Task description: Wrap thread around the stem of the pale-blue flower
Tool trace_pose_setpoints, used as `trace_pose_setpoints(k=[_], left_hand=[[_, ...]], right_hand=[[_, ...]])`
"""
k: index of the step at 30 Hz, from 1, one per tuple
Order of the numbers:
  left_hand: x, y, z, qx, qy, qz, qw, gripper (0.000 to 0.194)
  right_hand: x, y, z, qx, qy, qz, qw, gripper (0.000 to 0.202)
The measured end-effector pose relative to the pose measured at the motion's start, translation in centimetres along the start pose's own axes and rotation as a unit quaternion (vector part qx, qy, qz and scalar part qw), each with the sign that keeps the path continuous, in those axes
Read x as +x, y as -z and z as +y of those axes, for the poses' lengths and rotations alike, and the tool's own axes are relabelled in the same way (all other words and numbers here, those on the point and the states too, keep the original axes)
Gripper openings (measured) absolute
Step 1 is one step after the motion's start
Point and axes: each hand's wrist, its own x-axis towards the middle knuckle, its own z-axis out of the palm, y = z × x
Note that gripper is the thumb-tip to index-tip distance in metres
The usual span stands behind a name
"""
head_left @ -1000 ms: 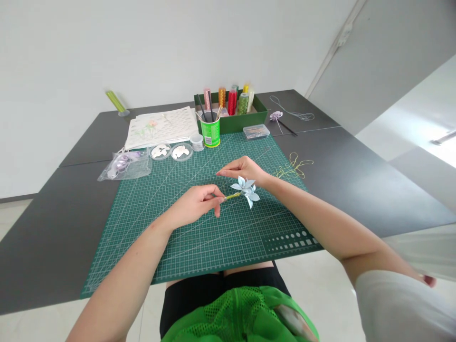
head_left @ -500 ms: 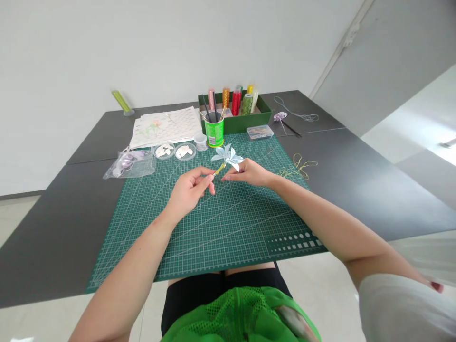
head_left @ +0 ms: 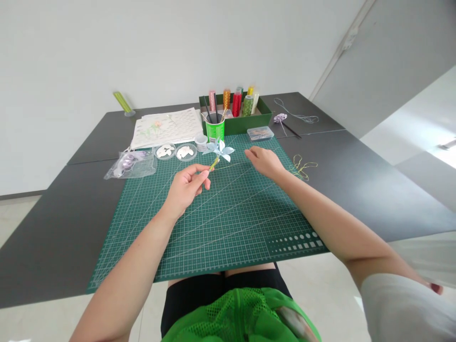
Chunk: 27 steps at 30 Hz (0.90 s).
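Observation:
A pale blue flower (head_left: 221, 150) with several pointed petals tilts up over the green cutting mat (head_left: 213, 237). Its yellow-green stem (head_left: 214, 164) is pinched between thumb and fingers of my left hand (head_left: 188, 185). To the right, my right hand (head_left: 264, 160) is closed with its fingertips together. A thin yellow-green thread (head_left: 233, 165) runs from the stem toward it, apparently pinched there. Beyond that hand, a loose tangle of the same coloured thread (head_left: 302, 167) lies across the mat's right edge.
Behind the flower stand a green cup (head_left: 215, 130) with tools and a green box (head_left: 245, 125) of thread spools. Two dishes of white pieces (head_left: 165, 151), printed sheets (head_left: 167, 128) and a plastic bag (head_left: 131, 164) lie left; a clear case (head_left: 260, 133) lies right.
My right hand has moved right, away from the flower, and thread now shows stretched between the hands. The flower and my left hand have shifted slightly left.

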Motion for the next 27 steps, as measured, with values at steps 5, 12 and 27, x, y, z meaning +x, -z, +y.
trace_pose_setpoints(k=[5,12,27], left_hand=[[0.0,-0.3,-0.3,0.01,0.002,-0.015,1.0,0.03],[0.1,-0.5,-0.9,0.006,-0.015,-0.019,1.0,0.029],[0.5,0.0,-1.4,0.056,-0.003,0.04,0.998,0.029]], right_hand=[[-2.4,-1.5,-2.6,-0.013,0.179,0.041,0.983,0.036],[-5.7,-3.0,-5.7,0.339,0.149,-0.304,0.878,0.045],[-6.6,-2.8,-5.4,-0.008,0.267,-0.094,0.959,0.035]])
